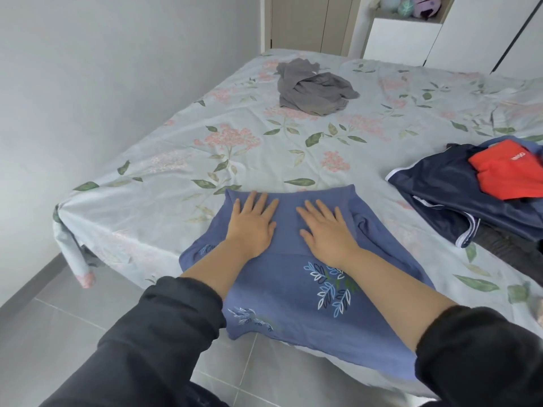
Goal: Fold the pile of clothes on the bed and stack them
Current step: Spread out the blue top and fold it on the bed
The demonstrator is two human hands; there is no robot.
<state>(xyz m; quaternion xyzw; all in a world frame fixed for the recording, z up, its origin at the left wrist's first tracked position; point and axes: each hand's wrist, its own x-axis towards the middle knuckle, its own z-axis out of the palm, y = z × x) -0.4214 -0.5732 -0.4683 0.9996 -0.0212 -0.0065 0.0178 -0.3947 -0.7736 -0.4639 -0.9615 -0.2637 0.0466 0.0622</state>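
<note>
Left hand (252, 223) and right hand (326, 227) press flat, each grip released, on a blue leaf-embroidered garment (293, 295) atop a floral-sheeted bed (176, 160).

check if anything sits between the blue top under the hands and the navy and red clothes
Nothing visible does. Only floral sheet separates the blue top, under the left hand and right hand, from the navy shorts and red garment. The grey garment lies farther back.

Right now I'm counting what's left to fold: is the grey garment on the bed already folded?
No, the grey garment lies crumpled in a loose heap on the bed.
</note>
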